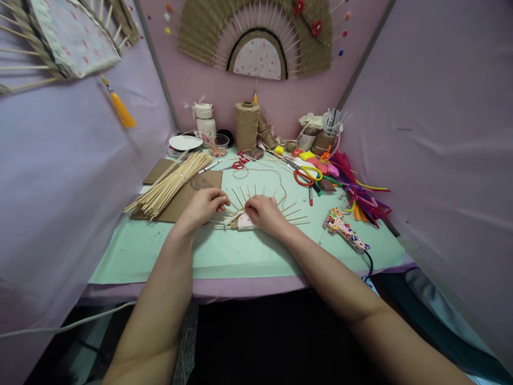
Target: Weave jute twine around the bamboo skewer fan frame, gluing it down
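Observation:
A small half-round fan piece [245, 221] with thin wooden sticks [297, 217] fanning out of it lies on the pale green mat [240, 256]. My left hand [203, 206] is curled at its left side, fingertips pinched on the sticks and jute twine there. My right hand [265, 213] rests on top of the piece, fingers bent and pressing it down. A loose strand of jute twine [280, 184] runs from the piece back over the mat.
A bundle of wooden sticks [170, 185] lies on brown cardboard [180, 200] at the left. A patterned glue gun [345, 229] lies at the right. Behind are a twine spool [247, 125], red scissors [239, 163], yellow-handled scissors [306, 175], pipe cleaners [360, 200] and a small bowl [218, 144].

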